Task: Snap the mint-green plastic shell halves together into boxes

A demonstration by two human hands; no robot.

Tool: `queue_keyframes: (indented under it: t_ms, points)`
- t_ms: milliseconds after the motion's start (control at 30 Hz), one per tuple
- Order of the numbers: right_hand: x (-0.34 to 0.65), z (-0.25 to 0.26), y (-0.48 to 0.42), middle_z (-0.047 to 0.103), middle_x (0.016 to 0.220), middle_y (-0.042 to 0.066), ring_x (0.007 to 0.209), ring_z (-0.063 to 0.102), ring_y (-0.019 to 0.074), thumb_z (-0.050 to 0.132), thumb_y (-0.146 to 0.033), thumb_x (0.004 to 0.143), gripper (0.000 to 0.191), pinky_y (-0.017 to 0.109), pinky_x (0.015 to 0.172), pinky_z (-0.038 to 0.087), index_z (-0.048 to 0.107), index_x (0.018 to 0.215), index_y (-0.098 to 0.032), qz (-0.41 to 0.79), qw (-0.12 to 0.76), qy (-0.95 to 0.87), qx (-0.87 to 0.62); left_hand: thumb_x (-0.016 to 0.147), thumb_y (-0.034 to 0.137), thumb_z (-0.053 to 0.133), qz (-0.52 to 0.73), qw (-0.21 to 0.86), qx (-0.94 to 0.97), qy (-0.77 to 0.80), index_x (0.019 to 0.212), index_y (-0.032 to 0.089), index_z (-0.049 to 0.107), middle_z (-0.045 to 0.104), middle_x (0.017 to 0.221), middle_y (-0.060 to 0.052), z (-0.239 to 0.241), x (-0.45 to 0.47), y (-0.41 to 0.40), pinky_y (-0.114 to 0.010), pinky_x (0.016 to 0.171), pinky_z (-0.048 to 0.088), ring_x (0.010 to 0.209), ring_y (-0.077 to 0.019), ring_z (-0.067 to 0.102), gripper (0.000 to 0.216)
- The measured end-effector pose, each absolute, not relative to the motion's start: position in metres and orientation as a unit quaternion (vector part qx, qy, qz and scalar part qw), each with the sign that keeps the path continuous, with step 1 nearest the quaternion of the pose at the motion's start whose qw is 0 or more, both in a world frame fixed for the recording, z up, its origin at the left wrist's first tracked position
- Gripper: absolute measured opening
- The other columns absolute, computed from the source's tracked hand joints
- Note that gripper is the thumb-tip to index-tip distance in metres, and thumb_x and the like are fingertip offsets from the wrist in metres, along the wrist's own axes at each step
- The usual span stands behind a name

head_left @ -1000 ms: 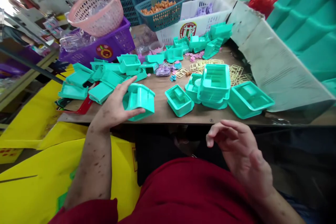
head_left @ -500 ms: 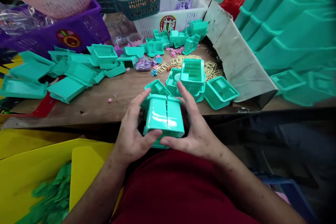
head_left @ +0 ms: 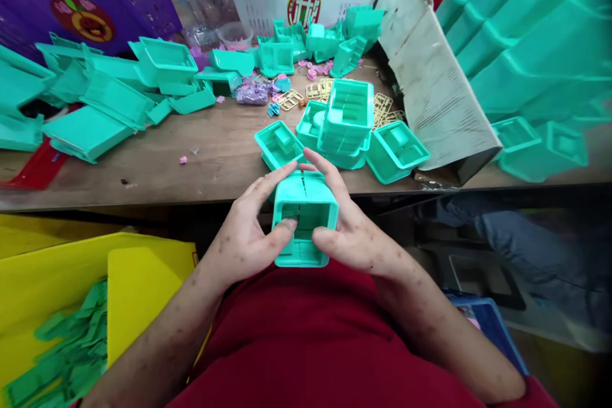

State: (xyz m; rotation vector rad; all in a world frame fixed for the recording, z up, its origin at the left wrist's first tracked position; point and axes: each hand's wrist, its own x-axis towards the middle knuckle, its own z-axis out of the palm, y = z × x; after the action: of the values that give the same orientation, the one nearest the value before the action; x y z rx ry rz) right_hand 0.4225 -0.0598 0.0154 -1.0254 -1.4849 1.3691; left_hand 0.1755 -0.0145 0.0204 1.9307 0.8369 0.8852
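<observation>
Between my two hands, in front of my body, is a turquoise plastic box (head_left: 306, 185) with its open end facing me and a dark seam along its upper wall. My left hand (head_left: 255, 229) grips its left side, the thumb at the opening's edge. On the right side my right hand (head_left: 347, 226) grips it too, thumb on the rim and fingers along the far end. Just beyond lie a small turquoise open box (head_left: 280, 143), a stacked pair of taller boxes (head_left: 351, 108) and another open box (head_left: 400, 150).
Turquoise parts (head_left: 95, 127) lie heaped at the left by a purple crate (head_left: 86, 13). Yellow frames (head_left: 382, 108) and a purple bag (head_left: 253, 90) lie mid-table. A cardboard flap (head_left: 430, 76) borders stacked turquoise boxes (head_left: 540, 44). A yellow bin (head_left: 148, 306) stands lower left.
The box has been tipped so its open end now faces me; before, its smooth closed face showed. Both hands still hold it, and the thumbs have moved to the opening. The camera view has tilted down.
</observation>
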Motion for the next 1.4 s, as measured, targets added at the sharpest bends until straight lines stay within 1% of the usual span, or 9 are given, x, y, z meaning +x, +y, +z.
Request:
queue_keyframes:
  t_ms: [133,333,467,667,800,1000,1133,1233,1400]
  points:
    - [0.423,0.017,-0.059,0.038,0.202,0.018,0.183,0.049,0.0493,0.096,-0.055,0.092,0.126,0.071,0.147,0.054,0.031,0.197,-0.033,0.571,0.425,-0.565,-0.417,0.108,0.032,0.087,0.364,0.428,0.759,0.330,0.184,0.027,0.068,0.070,0.190,-0.011,0.017,0.176,-0.012,-0.058,0.150,0.057,0.175,-0.0408,0.070,0.078]
    - [0.423,0.004,-0.056,0.070,0.171,0.014,0.126,0.082,0.0364,0.095,-0.065,0.094,0.123,0.059,0.113,0.076,0.033,0.196,-0.037,0.581,0.424,-0.566,-0.404,0.106,0.037,0.090,0.356,0.432,0.755,0.341,0.180,0.026,0.073,0.074,0.186,-0.010,0.011,0.176,-0.005,-0.061,0.151,0.057,0.173,-0.0424,0.072,0.077]
    - [0.426,-0.004,-0.053,0.072,0.168,0.013,0.126,0.082,0.0353,0.097,-0.074,0.093,0.127,0.055,0.108,0.077,0.033,0.195,-0.037,0.589,0.435,-0.557,-0.393,0.105,0.038,0.090,0.344,0.441,0.751,0.351,0.180,0.025,0.072,0.074,0.186,-0.011,0.008,0.178,-0.002,-0.062,0.151,0.057,0.172,-0.0434,0.072,0.078]
    - [0.420,0.001,-0.058,0.054,0.192,0.019,0.158,0.076,0.0433,0.103,-0.071,0.093,0.136,0.065,0.131,0.071,0.025,0.198,-0.036,0.572,0.457,-0.546,-0.408,0.114,0.050,0.089,0.353,0.442,0.750,0.344,0.181,0.026,0.069,0.070,0.189,-0.014,0.008,0.183,-0.007,-0.063,0.152,0.054,0.176,-0.0441,0.068,0.074]
    - [0.420,0.003,-0.073,0.041,0.203,0.019,0.185,0.054,0.0464,0.116,-0.072,0.083,0.162,0.076,0.148,0.054,0.009,0.202,-0.046,0.530,0.488,-0.535,-0.441,0.107,0.076,0.094,0.446,0.380,0.745,0.318,0.198,0.037,0.043,0.054,0.199,-0.016,-0.001,0.179,-0.012,-0.063,0.142,0.063,0.175,-0.0482,0.066,0.112]
    - [0.441,-0.023,-0.088,0.038,0.209,0.019,0.184,0.059,0.0536,0.108,-0.091,0.080,0.146,0.080,0.127,0.068,0.030,0.197,-0.052,0.728,0.450,-0.457,-0.244,0.091,0.061,0.113,0.517,0.253,0.800,0.169,0.194,0.048,0.049,0.083,0.157,-0.010,-0.008,0.166,-0.007,-0.075,0.143,0.060,0.139,-0.0405,0.082,0.122]
    - [0.437,-0.015,-0.090,0.052,0.200,0.021,0.175,0.069,0.0469,0.112,-0.067,0.087,0.138,0.075,0.137,0.064,0.030,0.195,-0.042,0.688,0.452,-0.475,-0.311,0.070,0.082,0.120,0.408,0.297,0.852,0.140,0.197,0.056,0.040,0.047,0.202,-0.014,-0.003,0.165,-0.009,-0.089,0.156,0.035,0.186,-0.0580,0.048,0.153]
    - [0.424,-0.007,-0.095,0.057,0.191,0.020,0.165,0.073,0.0433,0.095,-0.085,0.099,0.120,0.071,0.140,0.063,0.030,0.189,-0.039,0.557,0.515,-0.489,-0.431,0.085,0.105,0.094,0.379,0.439,0.788,0.207,0.203,0.055,0.022,0.015,0.215,-0.012,-0.003,0.174,-0.023,-0.094,0.156,0.028,0.199,-0.0624,0.014,0.148]
    - [0.411,-0.013,-0.107,0.052,0.187,0.015,0.166,0.067,0.0458,0.070,-0.105,0.104,0.105,0.075,0.140,0.060,0.037,0.182,-0.044,0.393,0.541,-0.578,-0.468,0.102,0.082,0.098,0.368,0.536,0.708,0.277,0.202,0.056,0.014,0.044,0.203,-0.017,-0.004,0.193,-0.048,-0.085,0.142,0.059,0.178,-0.0547,0.061,0.133]
